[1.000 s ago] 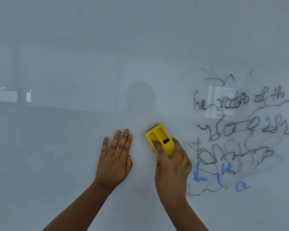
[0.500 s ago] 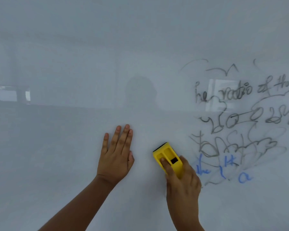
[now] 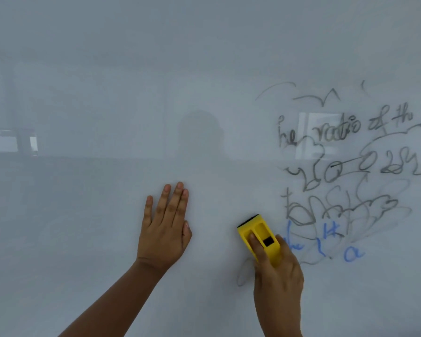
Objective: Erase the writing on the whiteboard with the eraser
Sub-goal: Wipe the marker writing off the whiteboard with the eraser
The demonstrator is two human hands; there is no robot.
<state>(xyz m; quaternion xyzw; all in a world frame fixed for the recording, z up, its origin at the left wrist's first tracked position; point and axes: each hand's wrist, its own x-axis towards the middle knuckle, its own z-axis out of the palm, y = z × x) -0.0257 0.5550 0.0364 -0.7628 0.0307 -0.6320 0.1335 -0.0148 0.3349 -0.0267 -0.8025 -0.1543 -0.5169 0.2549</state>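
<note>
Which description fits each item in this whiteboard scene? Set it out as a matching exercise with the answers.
Items:
1. left hand
2. right hand
3. eraser
4. blue letter "a"

Descriptions:
A. yellow, with a dark pad against the whiteboard
B. flat on the board, fingers straight
C. written low, right of the eraser
D. gripping the eraser

Pairs: 1-B, 2-D, 3-A, 4-C

My right hand (image 3: 277, 278) covers the lower end of the eraser (image 3: 259, 237) and some blue writing (image 3: 350, 252) beside it. The grey scrawl (image 3: 365, 166) runs off the right edge, mostly too smeared to read. Both my forearms are cut off at the bottom edge.
</note>
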